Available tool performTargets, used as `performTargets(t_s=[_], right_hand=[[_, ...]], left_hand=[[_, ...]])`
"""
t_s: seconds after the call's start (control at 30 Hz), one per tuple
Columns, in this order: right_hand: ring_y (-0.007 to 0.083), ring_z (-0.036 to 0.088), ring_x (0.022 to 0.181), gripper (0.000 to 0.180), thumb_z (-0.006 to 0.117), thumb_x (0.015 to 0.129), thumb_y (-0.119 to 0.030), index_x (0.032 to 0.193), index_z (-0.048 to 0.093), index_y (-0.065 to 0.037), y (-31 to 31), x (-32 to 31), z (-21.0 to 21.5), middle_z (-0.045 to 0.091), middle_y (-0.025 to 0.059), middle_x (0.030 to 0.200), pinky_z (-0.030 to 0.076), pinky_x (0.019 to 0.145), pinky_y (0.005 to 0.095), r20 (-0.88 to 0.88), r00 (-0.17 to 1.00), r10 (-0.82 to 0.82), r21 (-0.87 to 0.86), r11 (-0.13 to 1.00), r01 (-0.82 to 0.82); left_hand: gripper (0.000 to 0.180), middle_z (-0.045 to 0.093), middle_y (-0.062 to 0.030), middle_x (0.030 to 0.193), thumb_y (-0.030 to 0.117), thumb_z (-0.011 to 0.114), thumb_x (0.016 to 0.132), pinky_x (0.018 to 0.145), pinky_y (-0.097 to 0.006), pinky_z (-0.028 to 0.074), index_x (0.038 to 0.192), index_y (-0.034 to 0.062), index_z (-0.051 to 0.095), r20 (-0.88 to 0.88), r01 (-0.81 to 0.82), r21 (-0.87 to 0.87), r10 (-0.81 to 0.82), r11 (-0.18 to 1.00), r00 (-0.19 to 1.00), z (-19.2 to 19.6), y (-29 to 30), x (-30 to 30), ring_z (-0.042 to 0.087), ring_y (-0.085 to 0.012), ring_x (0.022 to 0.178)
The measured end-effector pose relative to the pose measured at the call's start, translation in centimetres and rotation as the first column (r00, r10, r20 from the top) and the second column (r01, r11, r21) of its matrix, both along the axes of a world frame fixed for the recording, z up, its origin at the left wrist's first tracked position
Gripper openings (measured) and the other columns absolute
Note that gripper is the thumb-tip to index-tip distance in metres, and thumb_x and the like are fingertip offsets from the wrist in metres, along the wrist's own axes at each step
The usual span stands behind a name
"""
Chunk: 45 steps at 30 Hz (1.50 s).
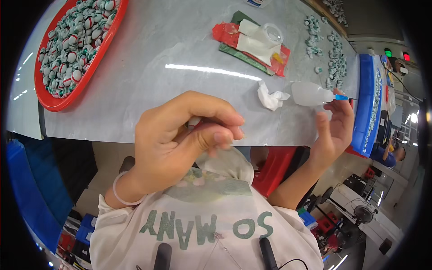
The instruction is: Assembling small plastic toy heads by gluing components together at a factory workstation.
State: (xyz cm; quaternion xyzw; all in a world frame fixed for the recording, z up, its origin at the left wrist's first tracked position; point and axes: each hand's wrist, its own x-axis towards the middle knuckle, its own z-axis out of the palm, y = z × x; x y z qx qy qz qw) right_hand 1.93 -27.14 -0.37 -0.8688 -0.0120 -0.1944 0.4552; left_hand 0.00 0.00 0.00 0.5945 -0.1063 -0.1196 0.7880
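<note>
My left hand (pixel 173 139) is raised over the table's near edge, its fingers curled and the thumb closed against the fingertips. Inside the curl, a bit of a small white-and-red round piece (pixel 194 121) shows; the rest is hidden by the fingers. My right hand (pixel 335 130) is at the right, thumb and fingers apart. Its fingertips are beside the blue tip of a translucent white squeeze bottle (pixel 308 93) lying on its side; whether they touch it I cannot tell. A crumpled white tissue (pixel 272 97) lies left of the bottle.
A red basin (pixel 56 104) heaped with small white, green and red round pieces (pixel 74 49) stands at the left. Opened wrappers (pixel 252 42) lie at the back. Rows of small green-and-white pieces (pixel 336 58) are at the far right, next to a blue bin (pixel 365 108).
</note>
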Motion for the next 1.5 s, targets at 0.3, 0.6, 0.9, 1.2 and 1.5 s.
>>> performTargets(t_s=[0.3, 0.6, 0.9, 1.2, 1.5], right_hand=[[0.0211, 0.056, 0.097, 0.042, 0.068, 0.074, -0.01, 0.11, 0.051, 0.006, 3.5, 0.6, -0.1, 0.06, 0.0161, 0.102, 0.04, 0.087, 0.031, -0.096, 0.985, 0.143, 0.208, 0.971, -0.121], [0.0195, 0.051, 0.07, 0.061, 0.056, 0.084, -0.04, 0.117, 0.044, 0.01, 2.0, -2.6, 1.4, 0.049, 0.0114, 0.093, 0.039, 0.056, 0.0269, -0.099, 0.944, 0.314, 0.524, 0.823, -0.219], [0.0187, 0.056, 0.07, 0.058, 0.071, 0.072, -0.036, 0.107, 0.051, 0.005, -0.4, -4.9, 1.4, 0.052, 0.0174, 0.096, 0.045, 0.059, 0.0236, -0.052, 0.969, 0.241, 0.482, 0.856, -0.188], [0.0145, 0.041, 0.085, 0.056, 0.075, 0.07, -0.032, 0.106, 0.046, -0.001, -1.0, -4.8, 1.8, 0.048, 0.0126, 0.101, 0.032, 0.069, 0.0231, 0.032, 0.933, 0.357, 0.653, 0.7, -0.29], [0.0215, 0.058, 0.079, 0.064, 0.074, 0.067, -0.044, 0.104, 0.048, 0.001, 0.3, -3.1, 2.5, 0.055, 0.0189, 0.09, 0.047, 0.07, 0.0258, 0.148, 0.867, 0.476, 0.464, 0.741, -0.486]], left_hand=[[0.018, 0.051, -0.0086, 0.088, 0.006, 0.043, 0.091, 0.06, -0.021, 0.04, 0.108, -0.0015, 0.044, 0.242, 0.017, 0.012, -0.019, 1.0, 0.97, -0.7, -0.1, 0.0, 0.048, -0.0108, 0.07], [0.03, 0.056, -0.0168, 0.087, 0.003, 0.063, 0.08, 0.063, -0.026, 0.052, 0.101, -0.003, 0.043, 0.126, -0.082, -0.148, 0.101, 0.985, 0.987, -0.4, -1.3, -1.2, 0.061, -0.0219, 0.079], [0.029, 0.058, -0.0183, 0.09, 0.004, 0.074, 0.067, 0.066, -0.029, 0.051, 0.089, -0.004, 0.056, -0.082, -0.003, -0.229, -0.016, 0.973, 0.996, -0.9, -2.4, -1.4, 0.061, -0.022, 0.079], [0.027, 0.059, -0.0183, 0.083, 0.016, 0.07, 0.074, 0.058, -0.025, 0.05, 0.087, -0.0036, 0.055, -0.106, -0.115, -0.232, 0.093, 0.966, 0.99, -0.3, -3.2, -2.0, 0.06, -0.0191, 0.066], [0.022, 0.06, -0.0196, 0.085, 0.011, 0.067, 0.076, 0.061, -0.027, 0.053, 0.085, -0.0057, 0.056, 0.075, -0.128, -0.204, 0.146, 0.971, 0.986, -1.3, -3.3, -1.3, 0.063, -0.0225, 0.072]])
